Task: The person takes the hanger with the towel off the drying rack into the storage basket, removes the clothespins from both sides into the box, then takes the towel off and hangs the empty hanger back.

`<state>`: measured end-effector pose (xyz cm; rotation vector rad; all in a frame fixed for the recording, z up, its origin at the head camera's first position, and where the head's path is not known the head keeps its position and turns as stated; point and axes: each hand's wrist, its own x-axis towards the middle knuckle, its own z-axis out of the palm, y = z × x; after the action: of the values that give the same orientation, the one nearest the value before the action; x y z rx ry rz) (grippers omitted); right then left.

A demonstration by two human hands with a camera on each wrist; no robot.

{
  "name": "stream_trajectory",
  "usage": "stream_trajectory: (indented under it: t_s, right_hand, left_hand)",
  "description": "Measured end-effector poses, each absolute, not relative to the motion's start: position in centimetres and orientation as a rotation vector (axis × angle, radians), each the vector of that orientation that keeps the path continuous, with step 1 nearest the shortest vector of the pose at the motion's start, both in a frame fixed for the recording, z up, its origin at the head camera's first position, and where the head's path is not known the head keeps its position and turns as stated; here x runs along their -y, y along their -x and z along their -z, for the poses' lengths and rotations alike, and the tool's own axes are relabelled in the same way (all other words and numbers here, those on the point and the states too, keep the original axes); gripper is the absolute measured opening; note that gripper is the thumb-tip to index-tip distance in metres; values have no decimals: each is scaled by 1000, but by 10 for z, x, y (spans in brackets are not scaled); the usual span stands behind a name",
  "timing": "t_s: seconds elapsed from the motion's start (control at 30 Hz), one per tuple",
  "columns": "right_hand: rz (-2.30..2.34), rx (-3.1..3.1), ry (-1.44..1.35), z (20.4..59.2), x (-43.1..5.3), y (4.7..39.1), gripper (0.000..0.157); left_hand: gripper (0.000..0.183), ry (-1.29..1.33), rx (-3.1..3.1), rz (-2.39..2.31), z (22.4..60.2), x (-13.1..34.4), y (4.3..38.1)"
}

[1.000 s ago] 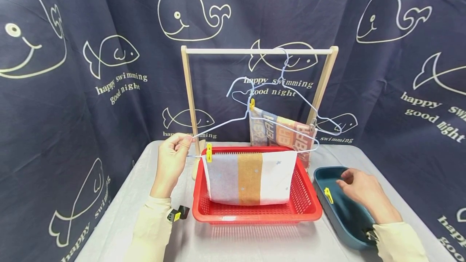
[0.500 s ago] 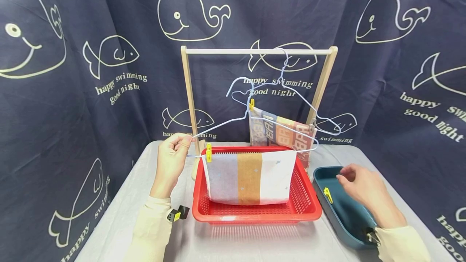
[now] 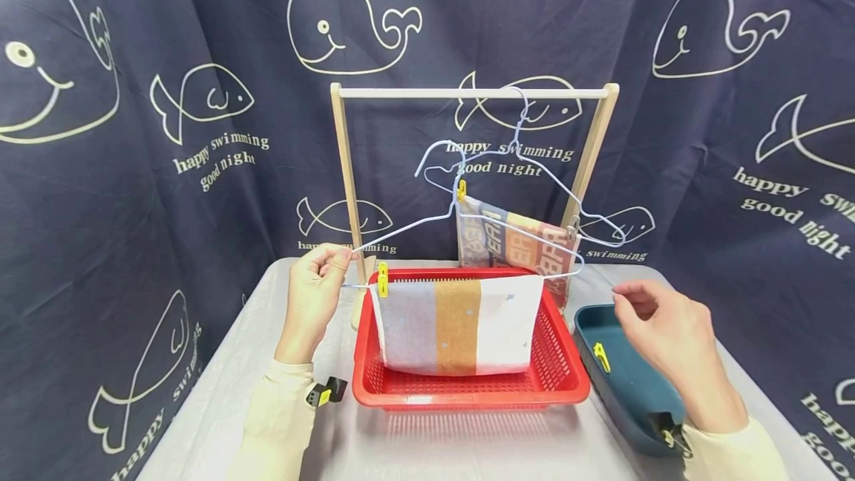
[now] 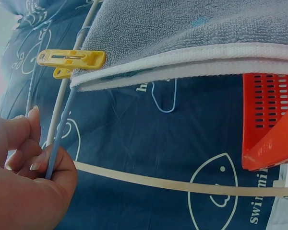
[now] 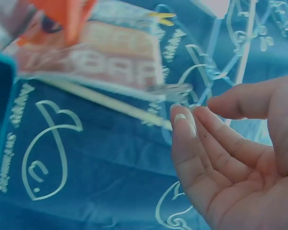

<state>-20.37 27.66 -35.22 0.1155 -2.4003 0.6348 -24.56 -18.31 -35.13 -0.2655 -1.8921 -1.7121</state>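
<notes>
In the head view, my left hand pinches the left end of a pale blue wire hanger, its hook pointing up. A striped towel in grey, ochre and white hangs folded over its lower bar. One yellow clothespin clips the towel's left corner; no pin shows on its right corner. In the left wrist view, the wire runs between thumb and fingers. My right hand hovers over the blue-green tray, fingers loosely bent, with nothing visible in its grasp. Another yellow clothespin lies in the tray.
A red basket stands below the towel. Behind it, a wooden rack carries a second hanger with a lettered towel, fixed by a yellow clothespin and a silver clip. A whale-print curtain surrounds the table.
My right hand has risen out of the tray and turned slightly, ending above its far part. My left hand, the hanger and the towel have stayed almost still.
</notes>
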Motion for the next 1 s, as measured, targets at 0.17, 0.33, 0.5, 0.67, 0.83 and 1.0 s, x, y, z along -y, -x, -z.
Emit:
stream_trajectory:
  t_s: [0.17, 0.33, 0.5, 0.67, 0.83, 1.0]
  right_hand:
    - [-714, 2277, -231, 337, -255, 192, 17]
    - [-751, 2233, -296, 325, -237, 185, 21]
    - [-774, 2206, -339, 315, -220, 186, 20]
    - [-770, 2190, -409, 312, -204, 192, 18]
    - [-820, 2165, -489, 311, -189, 199, 17]
    - [-864, 2168, -530, 310, -174, 207, 18]
  left_hand:
    - [18, 266, 1893, 1718, 352, 183, 246]
    - [19, 271, 1890, 1724, 351, 182, 245]
    - [19, 274, 1887, 1733, 352, 182, 245]
    - [19, 273, 1895, 1742, 353, 181, 244]
    - [21, 275, 1899, 1739, 353, 181, 244]
    - [22, 290, 1898, 1729, 352, 182, 245]
